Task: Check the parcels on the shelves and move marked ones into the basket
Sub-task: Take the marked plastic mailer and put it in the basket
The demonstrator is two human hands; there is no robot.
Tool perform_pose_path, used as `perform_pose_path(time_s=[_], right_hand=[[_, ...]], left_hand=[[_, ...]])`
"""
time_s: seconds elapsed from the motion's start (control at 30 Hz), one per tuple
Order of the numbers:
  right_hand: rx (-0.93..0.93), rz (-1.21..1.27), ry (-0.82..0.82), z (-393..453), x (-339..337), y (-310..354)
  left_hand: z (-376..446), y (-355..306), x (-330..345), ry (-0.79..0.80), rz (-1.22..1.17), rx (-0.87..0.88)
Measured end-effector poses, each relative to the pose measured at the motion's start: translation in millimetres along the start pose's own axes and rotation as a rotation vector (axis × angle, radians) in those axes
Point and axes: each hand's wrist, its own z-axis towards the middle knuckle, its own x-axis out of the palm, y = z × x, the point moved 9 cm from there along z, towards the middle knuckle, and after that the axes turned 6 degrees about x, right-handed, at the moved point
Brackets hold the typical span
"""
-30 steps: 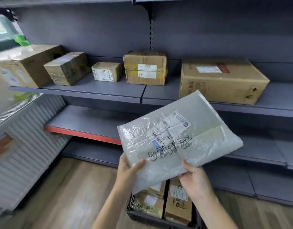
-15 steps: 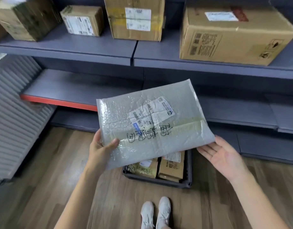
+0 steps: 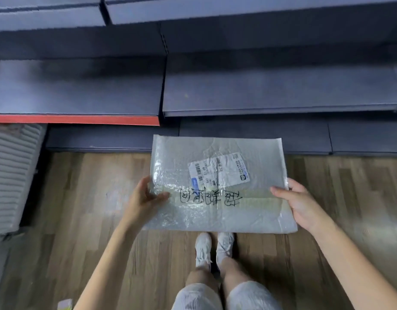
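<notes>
Shelving [image 3: 280, 90] in dark grey steps across top, one shelf with red front edge [image 3: 74, 119], wood-plank floor [image 3: 81, 220] below, grey bubble mailer [image 3: 217, 186] with marker writing held flat above white sneakers [image 3: 213, 248], left hand [image 3: 146, 198] and right hand [image 3: 300, 202] gripping its side edges.

Wood-plank floor [image 3: 59, 242] under you. Your white shoes [image 3: 213, 249] stand side by side on it, light shorts [image 3: 226, 296] above. Grey ribbed panel [image 3: 12, 175] at left edge. Small pale-green object [image 3: 65, 304] at bottom left, unidentifiable.
</notes>
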Motion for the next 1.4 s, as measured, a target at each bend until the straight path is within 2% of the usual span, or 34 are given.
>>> perform_pose_path(time_s=[0.1,0.2,0.47,0.57,0.73,0.9,1.2,1.3,1.4], right_hand=[[0.069,-0.110,-0.123,44.0,-14.6,-40.7],[0.110,-0.245,-0.196,91.9,-26.8,-74.9],[0.043,-0.521,-0.361,208.7,-34.5,-113.7],[0.018,-0.578,-0.413,245.8,-32.3,-122.4],[0.029,-0.526,-0.484,291.3,-29.1,-138.3],[-0.050,-0.522,-0.602,321.4,-36.0,-130.2],[-0.094,-0.625,-0.546,381.3,-43.6,-126.2],[-0.035,-0.676,-0.531,389.0,-41.2,-129.7],[-0.020,-0.773,-0.505,380.9,-30.6,-127.8]], left_hand=[[28.3,64.4,30.2,0.009,0.213,-0.096],[48.8,122.2,54.4,-0.010,0.275,-0.195],[116.8,214.7,94.2,0.035,0.412,-0.214],[147.0,228.8,98.9,0.026,0.403,-0.180],[193.4,242.5,106.0,0.006,0.444,-0.170],[236.3,244.7,118.4,-0.059,0.486,-0.116],[277.4,288.7,139.5,-0.044,0.459,-0.145],[275.6,285.7,141.3,-0.041,0.530,-0.071],[268.6,264.9,145.8,-0.020,0.803,0.105]])
